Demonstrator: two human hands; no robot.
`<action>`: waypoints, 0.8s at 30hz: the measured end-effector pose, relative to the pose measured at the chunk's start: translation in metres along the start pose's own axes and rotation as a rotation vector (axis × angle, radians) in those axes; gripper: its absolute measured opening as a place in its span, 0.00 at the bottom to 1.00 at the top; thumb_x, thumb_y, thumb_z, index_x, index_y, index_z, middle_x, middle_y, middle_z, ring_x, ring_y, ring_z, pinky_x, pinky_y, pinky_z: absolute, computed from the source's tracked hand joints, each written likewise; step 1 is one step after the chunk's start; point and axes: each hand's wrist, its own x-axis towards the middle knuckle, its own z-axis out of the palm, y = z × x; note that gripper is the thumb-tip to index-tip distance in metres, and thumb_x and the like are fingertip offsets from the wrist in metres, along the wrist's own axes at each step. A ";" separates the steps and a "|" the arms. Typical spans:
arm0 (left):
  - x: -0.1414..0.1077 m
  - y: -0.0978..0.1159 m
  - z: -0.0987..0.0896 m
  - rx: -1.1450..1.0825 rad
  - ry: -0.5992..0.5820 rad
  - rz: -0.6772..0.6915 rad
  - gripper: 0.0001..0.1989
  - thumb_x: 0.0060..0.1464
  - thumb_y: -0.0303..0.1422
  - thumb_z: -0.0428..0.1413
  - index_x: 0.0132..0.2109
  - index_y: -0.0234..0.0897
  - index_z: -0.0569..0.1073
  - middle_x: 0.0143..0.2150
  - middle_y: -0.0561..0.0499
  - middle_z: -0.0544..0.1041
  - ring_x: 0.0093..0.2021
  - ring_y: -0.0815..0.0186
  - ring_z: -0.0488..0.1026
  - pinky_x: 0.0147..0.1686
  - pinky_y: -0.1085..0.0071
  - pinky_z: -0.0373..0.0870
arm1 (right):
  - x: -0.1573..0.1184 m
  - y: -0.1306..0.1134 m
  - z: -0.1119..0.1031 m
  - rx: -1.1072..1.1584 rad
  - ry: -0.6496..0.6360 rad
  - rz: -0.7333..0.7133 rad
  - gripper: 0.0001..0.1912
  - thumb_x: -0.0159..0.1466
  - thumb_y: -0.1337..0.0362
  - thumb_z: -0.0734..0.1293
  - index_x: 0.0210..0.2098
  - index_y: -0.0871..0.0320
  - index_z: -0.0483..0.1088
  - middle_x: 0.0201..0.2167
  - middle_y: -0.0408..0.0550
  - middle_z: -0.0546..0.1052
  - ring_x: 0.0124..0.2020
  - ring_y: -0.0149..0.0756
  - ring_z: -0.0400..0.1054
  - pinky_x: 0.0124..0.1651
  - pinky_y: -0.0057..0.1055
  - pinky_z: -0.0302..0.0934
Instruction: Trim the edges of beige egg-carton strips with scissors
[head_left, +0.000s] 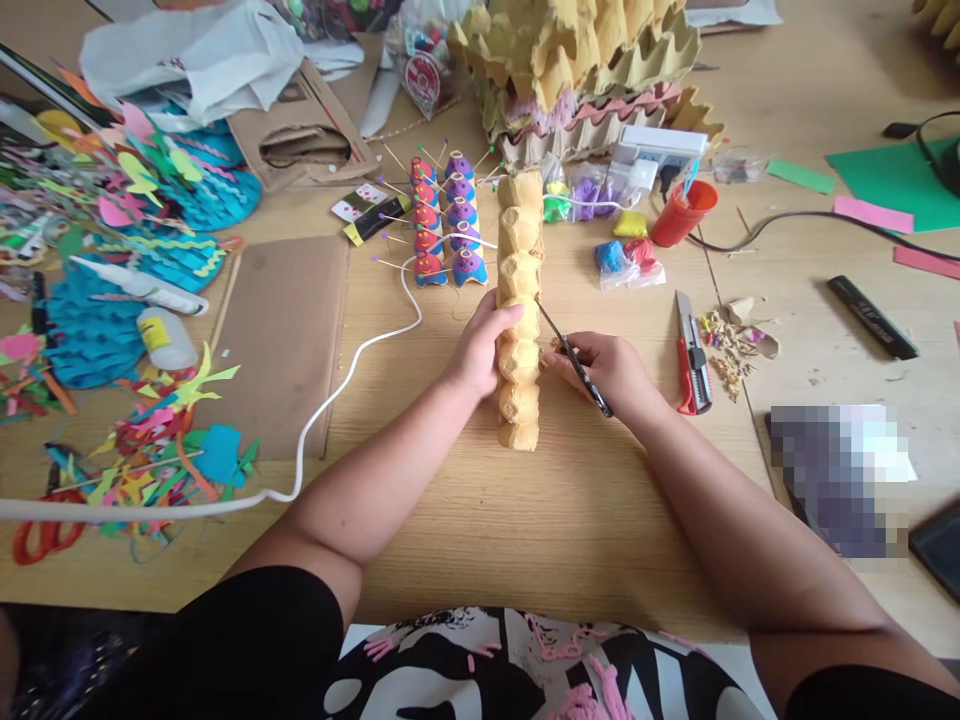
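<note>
Hands [478,347] hold egg-carton [519,345], tool [586,377]; bottle label [154,333] illegible.

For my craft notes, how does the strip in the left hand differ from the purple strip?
The held strip is plain tan; the purple strip is coloured purple and blue. The held strip shows more bumps than the purple strip. The left hand grips the held strip; the purple strip rests on the table. Both are rows of bumps.
</note>
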 end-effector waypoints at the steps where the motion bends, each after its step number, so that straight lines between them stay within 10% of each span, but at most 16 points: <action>1: 0.000 0.000 0.000 0.014 0.011 0.001 0.18 0.45 0.45 0.76 0.40 0.49 0.79 0.31 0.54 0.78 0.39 0.53 0.78 0.40 0.59 0.66 | 0.000 0.001 0.000 -0.003 0.001 -0.006 0.29 0.63 0.33 0.71 0.33 0.55 0.77 0.25 0.43 0.73 0.28 0.35 0.61 0.34 0.33 0.54; 24: -0.001 0.002 0.004 0.045 0.026 0.022 0.22 0.42 0.48 0.76 0.40 0.48 0.78 0.33 0.52 0.79 0.38 0.52 0.78 0.37 0.60 0.65 | -0.002 0.004 -0.001 -0.052 0.000 -0.023 0.27 0.66 0.35 0.70 0.34 0.54 0.75 0.23 0.41 0.70 0.27 0.35 0.59 0.33 0.33 0.52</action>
